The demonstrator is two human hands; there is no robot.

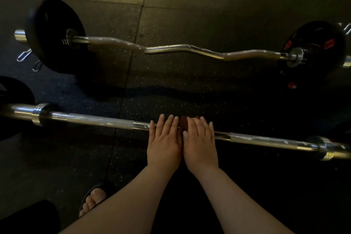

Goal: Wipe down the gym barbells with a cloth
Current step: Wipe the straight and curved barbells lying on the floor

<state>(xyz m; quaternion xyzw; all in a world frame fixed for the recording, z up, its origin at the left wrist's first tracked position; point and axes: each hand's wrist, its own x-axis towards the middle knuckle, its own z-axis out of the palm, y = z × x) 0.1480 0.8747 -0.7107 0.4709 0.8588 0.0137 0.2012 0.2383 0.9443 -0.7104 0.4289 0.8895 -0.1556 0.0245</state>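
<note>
Dim light, and much is lost in shadow. Both hands lie on the middle of the straight barbell [91,120], which rests across the floor [171,15] nearest the person. Left hand [164,142] and right hand [199,143] are side by side, touching along their inner edges, palms down. Each grip is flat: fingers straight and close together, draped over the shaft, not curled round it. Between the fingers a dark brownish patch [183,124] shows on the bar. Cloth or not, cannot tell; most of it is hidden under the hands.

Both ends of the bar are cut off by the frame edges. The shaft is shiny chrome mid-span, with duller knurled stretches either side carrying pale chalky flecks, and a thick ringed collar [40,113] at left. A dark disc [13,91] at far left is half out of frame and barely readable.

Farther off, well apart, lies the curl bar [171,47]: a wavy chrome shaft with matte grey knurled sections and the same pale flecks. A round black plate [55,34] sits on its left sleeve, blurred. The red-marked plate [313,47] on the right is partly cut off, its detail murky. Wire spring clips [23,56] lie on the floor just beside the round black plate. A small red thing [291,85] sits below the red-marked plate, too dark to identify.

The floor is dark speckled rubber tile with seams showing. Bottom left: toes in a dark sandal [94,198].
</note>
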